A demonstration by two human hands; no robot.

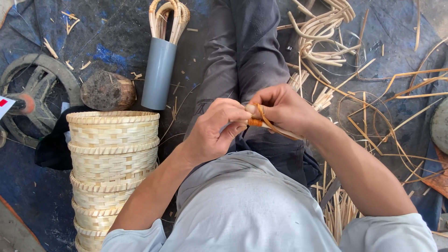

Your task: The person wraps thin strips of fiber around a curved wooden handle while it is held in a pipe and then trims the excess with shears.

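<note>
Above tarp (116, 51), cane strip (268, 123) between fingers (242, 114)

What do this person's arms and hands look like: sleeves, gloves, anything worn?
Both hands, left hand and right hand, are bare: no gloves, and no rings or watch that I can see. The forearms are bare too. Short light grey sleeves end above the elbows, part of a light grey shirt.
</note>
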